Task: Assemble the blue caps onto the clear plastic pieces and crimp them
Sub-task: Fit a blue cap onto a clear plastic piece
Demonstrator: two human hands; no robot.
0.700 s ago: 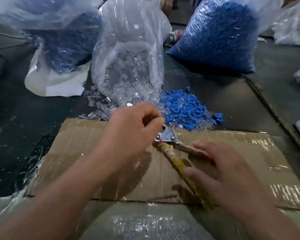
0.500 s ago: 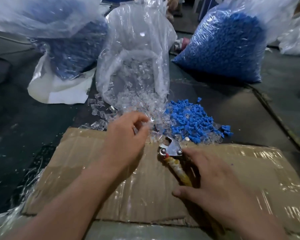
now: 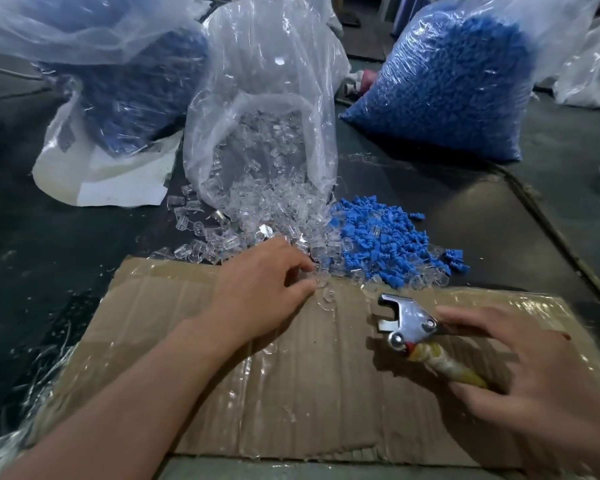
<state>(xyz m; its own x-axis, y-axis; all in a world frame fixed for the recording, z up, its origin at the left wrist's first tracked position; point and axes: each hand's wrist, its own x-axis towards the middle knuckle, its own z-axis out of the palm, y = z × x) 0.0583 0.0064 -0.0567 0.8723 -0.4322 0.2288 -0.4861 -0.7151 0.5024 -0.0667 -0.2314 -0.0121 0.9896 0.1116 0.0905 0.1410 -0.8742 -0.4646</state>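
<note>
Clear plastic pieces [image 3: 243,223] spill from an open clear bag [image 3: 267,109] onto the dark floor. A small heap of blue caps [image 3: 385,237] lies just right of them. My left hand [image 3: 264,289] reaches to the near edge of the clear pile, thumb and fingertips pinching a clear piece [image 3: 317,280]. My right hand [image 3: 534,379] holds the taped handles of the metal crimping pliers [image 3: 409,323], whose jaws stand apart and point toward the piles. Both hands are over a flattened cardboard sheet [image 3: 291,393].
A large bag of blue caps [image 3: 458,81] stands at the back right, another bag with blue parts [image 3: 111,81] at the back left on white sacking. A raised edge strip [image 3: 551,230] runs along the right. More white bags sit at the far right.
My left hand left the pliers' jaws and moved forward to the clear pile. My right hand slid right and back with the pliers. The view shifted downward.
</note>
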